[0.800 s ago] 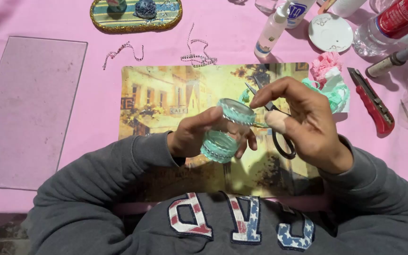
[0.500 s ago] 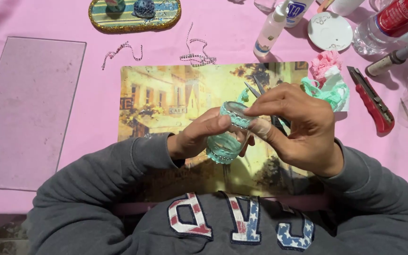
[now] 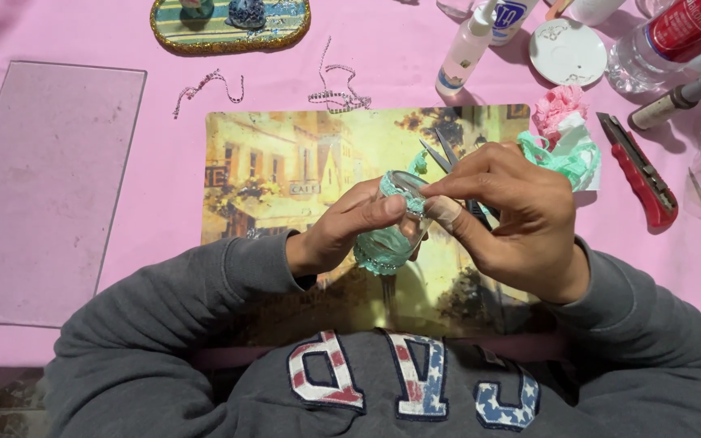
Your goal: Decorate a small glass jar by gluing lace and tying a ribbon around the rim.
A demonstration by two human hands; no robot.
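A small glass jar (image 3: 387, 243) wrapped in teal lace sits tilted between my hands, above a picture placemat (image 3: 285, 170). My left hand (image 3: 338, 235) grips it from the left, thumb across its upper side. The thumb and fingers of my right hand (image 3: 513, 219) pinch the lace trim at the jar's rim. Scissors (image 3: 438, 154) poke their blades out from behind my right hand; I cannot tell whether that hand holds them.
On the pink cloth lie a teal ribbon pile (image 3: 565, 158), pink fabric (image 3: 560, 105), a red utility knife (image 3: 638, 170), a glue bottle (image 3: 464, 49), a white lid (image 3: 568, 50), a water bottle (image 3: 667, 40), bead chains (image 3: 338, 93), an oval tray (image 3: 229, 24) and a glass pane (image 3: 42, 186).
The jar has tipped and its rim has turned toward my right hand. My right fingers have closed onto the lace at the rim. The scissor loop seen earlier is now hidden.
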